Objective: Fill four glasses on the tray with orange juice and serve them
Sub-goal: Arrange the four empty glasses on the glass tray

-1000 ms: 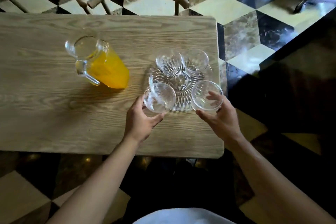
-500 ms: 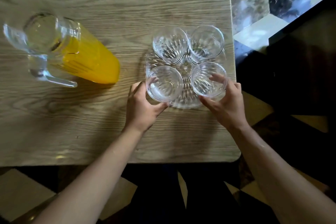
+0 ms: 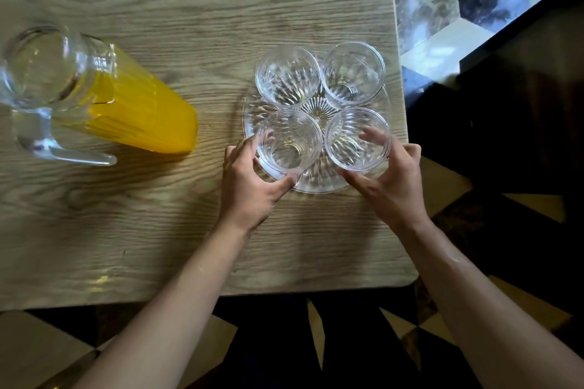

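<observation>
A wooden table (image 3: 164, 230) with pale, strong grain fills most of the view; its rounded corners show at about 1 and 4 o'clock. Two things stand directly on it. At 9 o'clock is a clear jug (image 3: 94, 95) of orange juice, its handle toward 7 o'clock. At about 2 o'clock from the table's middle, close to the right edge, lies a round cut-glass tray (image 3: 316, 185), well apart from the jug. The tray carries four glasses.
</observation>
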`<state>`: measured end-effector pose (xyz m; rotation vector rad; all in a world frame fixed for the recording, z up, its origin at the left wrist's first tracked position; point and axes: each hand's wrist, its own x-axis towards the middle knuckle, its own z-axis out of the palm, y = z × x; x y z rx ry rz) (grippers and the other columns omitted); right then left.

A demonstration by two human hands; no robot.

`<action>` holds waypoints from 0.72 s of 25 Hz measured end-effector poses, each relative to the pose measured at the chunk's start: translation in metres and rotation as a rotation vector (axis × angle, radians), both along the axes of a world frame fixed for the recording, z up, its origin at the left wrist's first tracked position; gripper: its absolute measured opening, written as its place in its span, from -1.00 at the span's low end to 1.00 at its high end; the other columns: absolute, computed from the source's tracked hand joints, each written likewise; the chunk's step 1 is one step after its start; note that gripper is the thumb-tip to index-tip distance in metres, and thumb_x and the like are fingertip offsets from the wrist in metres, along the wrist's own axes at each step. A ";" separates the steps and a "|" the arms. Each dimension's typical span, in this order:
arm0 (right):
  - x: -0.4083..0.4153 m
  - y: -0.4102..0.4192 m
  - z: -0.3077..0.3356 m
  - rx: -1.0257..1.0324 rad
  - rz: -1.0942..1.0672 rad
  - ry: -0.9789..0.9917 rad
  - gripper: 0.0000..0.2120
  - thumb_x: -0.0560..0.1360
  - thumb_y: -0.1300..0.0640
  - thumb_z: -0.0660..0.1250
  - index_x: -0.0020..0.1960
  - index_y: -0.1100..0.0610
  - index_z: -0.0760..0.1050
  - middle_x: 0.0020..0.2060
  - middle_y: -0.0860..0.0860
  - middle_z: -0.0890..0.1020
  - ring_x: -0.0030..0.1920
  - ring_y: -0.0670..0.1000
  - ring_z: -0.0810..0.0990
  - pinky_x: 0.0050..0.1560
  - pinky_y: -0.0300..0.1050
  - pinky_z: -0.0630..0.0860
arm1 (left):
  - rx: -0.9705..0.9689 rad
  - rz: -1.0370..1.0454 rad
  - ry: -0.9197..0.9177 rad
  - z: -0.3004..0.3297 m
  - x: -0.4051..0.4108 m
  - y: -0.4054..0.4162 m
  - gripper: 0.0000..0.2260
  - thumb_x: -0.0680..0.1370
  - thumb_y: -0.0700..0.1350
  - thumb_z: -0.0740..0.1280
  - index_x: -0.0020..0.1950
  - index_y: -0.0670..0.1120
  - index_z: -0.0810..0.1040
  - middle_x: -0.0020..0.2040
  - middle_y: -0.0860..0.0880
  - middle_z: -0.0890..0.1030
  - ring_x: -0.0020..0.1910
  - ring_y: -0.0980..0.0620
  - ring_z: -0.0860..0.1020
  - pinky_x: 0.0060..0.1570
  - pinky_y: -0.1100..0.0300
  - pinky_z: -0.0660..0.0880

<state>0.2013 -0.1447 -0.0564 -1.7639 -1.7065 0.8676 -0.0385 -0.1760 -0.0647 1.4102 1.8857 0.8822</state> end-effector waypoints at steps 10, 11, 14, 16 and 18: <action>0.003 0.003 -0.004 0.022 0.024 -0.013 -0.30 0.30 0.00 0.67 0.40 0.03 0.54 0.23 -0.13 0.64 0.14 -0.03 0.33 0.17 -0.43 0.30 | -0.011 -0.005 0.024 -0.007 -0.002 -0.002 -0.30 0.34 0.27 0.52 0.41 -0.02 0.59 0.23 0.02 0.70 0.16 -0.03 0.50 0.15 0.34 0.35; 0.003 0.003 -0.004 0.019 0.029 -0.012 -0.30 0.30 0.00 0.67 0.40 0.03 0.54 0.23 -0.13 0.64 0.13 -0.04 0.32 0.17 -0.43 0.30 | -0.014 -0.006 0.033 -0.008 -0.004 -0.002 -0.30 0.33 0.27 0.53 0.40 -0.03 0.60 0.23 0.01 0.70 0.14 -0.05 0.50 0.13 0.33 0.36; 0.003 0.005 -0.003 0.024 0.042 -0.023 -0.28 0.30 -0.03 0.67 0.40 0.02 0.52 0.23 -0.16 0.63 0.14 -0.05 0.31 0.15 -0.41 0.30 | -0.013 -0.010 0.050 -0.011 -0.008 -0.002 -0.31 0.34 0.09 0.66 0.40 -0.11 0.61 0.24 -0.02 0.70 0.14 -0.08 0.51 0.11 0.54 0.28; 0.003 0.006 -0.003 0.025 0.045 -0.022 -0.28 0.29 -0.06 0.65 0.40 0.03 0.53 0.23 -0.15 0.63 0.14 -0.04 0.32 0.14 -0.42 0.30 | -0.008 -0.003 0.056 -0.011 -0.007 -0.003 -0.33 0.34 0.08 0.65 0.40 -0.09 0.62 0.23 0.03 0.68 0.12 -0.02 0.48 0.10 0.52 0.29; 0.002 0.006 -0.004 0.020 0.046 -0.014 -0.27 0.29 -0.09 0.64 0.41 0.03 0.53 0.22 -0.13 0.64 0.15 0.01 0.35 0.14 -0.45 0.30 | -0.007 -0.001 0.060 -0.010 -0.006 -0.004 -0.34 0.33 0.12 0.61 0.39 -0.07 0.63 0.20 0.10 0.65 0.10 0.02 0.46 0.09 0.36 0.35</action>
